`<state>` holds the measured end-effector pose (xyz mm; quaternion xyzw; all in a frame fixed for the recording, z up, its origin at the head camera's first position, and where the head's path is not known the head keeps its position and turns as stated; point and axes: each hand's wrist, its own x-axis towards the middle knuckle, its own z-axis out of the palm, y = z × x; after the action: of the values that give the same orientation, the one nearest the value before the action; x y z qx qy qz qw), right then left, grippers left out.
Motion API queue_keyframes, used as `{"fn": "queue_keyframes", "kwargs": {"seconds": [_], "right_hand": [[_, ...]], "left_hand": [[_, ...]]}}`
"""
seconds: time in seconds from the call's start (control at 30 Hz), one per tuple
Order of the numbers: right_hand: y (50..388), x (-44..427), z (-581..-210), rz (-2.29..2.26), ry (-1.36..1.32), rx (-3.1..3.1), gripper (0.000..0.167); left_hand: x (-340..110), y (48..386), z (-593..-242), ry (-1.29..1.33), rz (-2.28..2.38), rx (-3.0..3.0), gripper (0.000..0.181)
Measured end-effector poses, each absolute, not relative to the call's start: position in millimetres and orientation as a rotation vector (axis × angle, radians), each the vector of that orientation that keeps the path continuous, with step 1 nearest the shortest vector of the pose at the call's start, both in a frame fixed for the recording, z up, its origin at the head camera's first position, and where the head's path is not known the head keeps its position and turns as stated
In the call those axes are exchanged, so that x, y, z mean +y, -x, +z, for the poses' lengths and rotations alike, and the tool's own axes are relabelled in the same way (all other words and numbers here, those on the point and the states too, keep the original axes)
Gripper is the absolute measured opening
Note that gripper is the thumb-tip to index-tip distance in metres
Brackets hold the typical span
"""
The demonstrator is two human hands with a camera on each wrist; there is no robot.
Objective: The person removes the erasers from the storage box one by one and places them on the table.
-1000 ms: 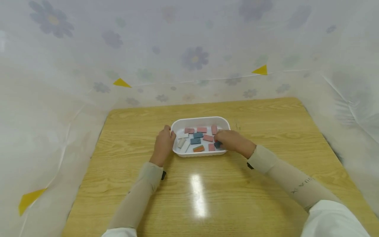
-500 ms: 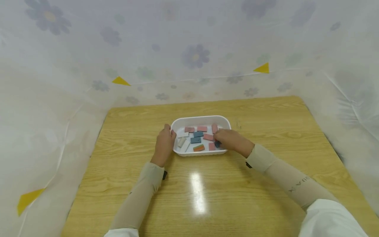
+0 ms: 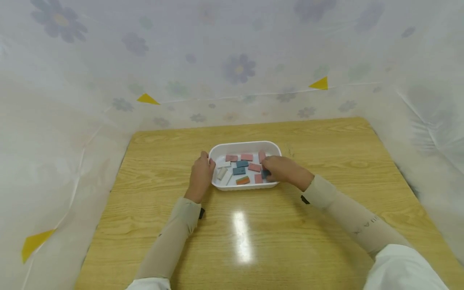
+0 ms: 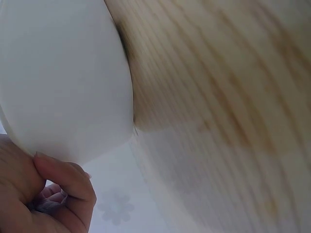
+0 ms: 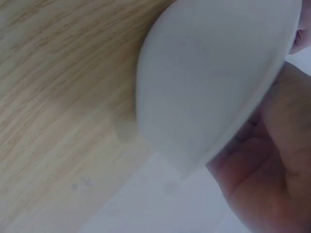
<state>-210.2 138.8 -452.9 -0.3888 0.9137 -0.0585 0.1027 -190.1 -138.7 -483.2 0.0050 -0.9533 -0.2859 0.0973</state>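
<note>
A white tray (image 3: 275, 146) in the head view holds several small flat blocks: pink (image 3: 247, 157), blue (image 3: 239, 171), whitish (image 3: 226, 177) and one orange and green (image 3: 243, 180). My left hand (image 3: 200, 175) grips the tray's left rim, with the thumb at the edge; the left wrist view shows this hand (image 4: 53, 199) against the tray's wall (image 4: 68, 82). Over the tray's right end, my right hand (image 3: 284, 170) has curled fingers on a dark blue block (image 3: 266, 174), partly hidden beneath them. In the right wrist view, the tray wall (image 5: 194, 82) hides the fingertips of this hand (image 5: 272, 165).
The tray stands on a wooden table (image 3: 308, 233), towards its back edge. Pale flowered sheeting (image 3: 203, 52) surrounds the back and sides, with yellow triangles (image 3: 320, 83) on it.
The dark blue block under my right fingers has shifted slightly and turned a little. My left hand keeps its grip on the rim, and the tray has hardly moved.
</note>
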Motion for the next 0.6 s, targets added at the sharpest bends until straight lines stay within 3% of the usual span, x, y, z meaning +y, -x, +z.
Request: {"fn": "queue_keyframes", "kwargs": {"seconds": [0.2, 0.6], "right_hand": [[202.3, 142.9, -435.8, -0.36, 1.24, 2.725, 0.019], [188.8, 167.6, -400.0, -0.525, 1.061, 2.836, 0.025]], "left_hand": [[-139.1, 190.3, -484.6, -0.028, -0.837, -2.839, 0.012], [-137.6, 189.8, -481.5, -0.041, -0.853, -2.846, 0.013]]}}
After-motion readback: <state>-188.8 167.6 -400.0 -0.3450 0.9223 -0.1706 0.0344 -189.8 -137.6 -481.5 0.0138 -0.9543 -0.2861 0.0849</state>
